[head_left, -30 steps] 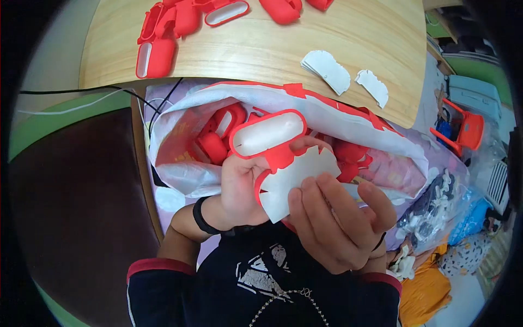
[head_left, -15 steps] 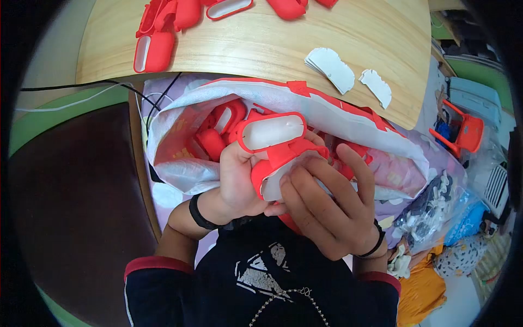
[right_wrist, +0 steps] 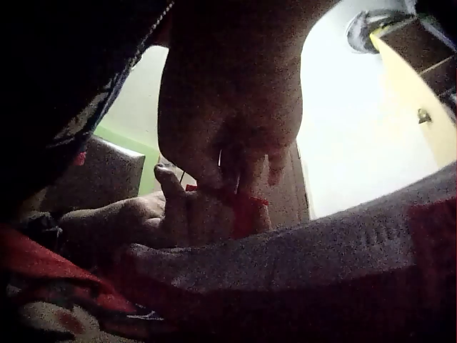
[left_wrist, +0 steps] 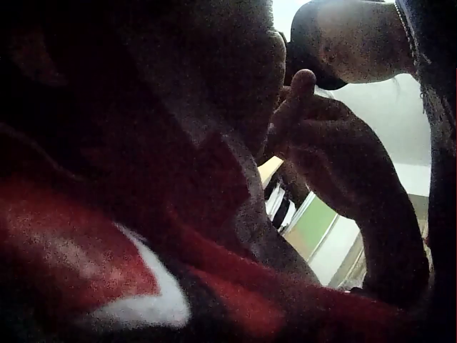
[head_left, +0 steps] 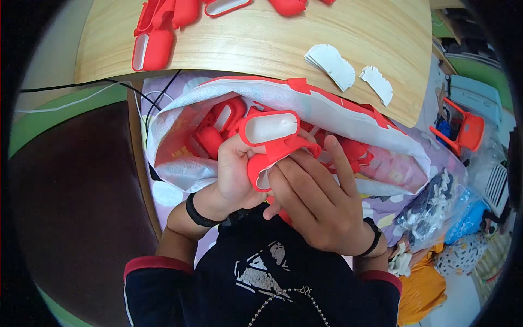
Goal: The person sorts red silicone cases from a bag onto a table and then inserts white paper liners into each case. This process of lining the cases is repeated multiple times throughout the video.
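Note:
My left hand grips a red silicone earbud case cover over the mouth of the bag, its hinged lid flipped up. A white lining shows inside the lid. Straight fingers of my right hand reach into the cover's lower part, with a bit of white card at its opening; the rest of the card is hidden. Both wrist views are dark; the right one shows my right hand over the left.
Below the hands a large white bag with red trim holds several red covers. On the wooden table lie more red covers, a stack of white cards and a separate white card. A red chair stands right.
The white card, broadly visible in front of the cover a second ago, has gone down into its lower part. My right fingers have followed it in, while the left hand keeps its grip.

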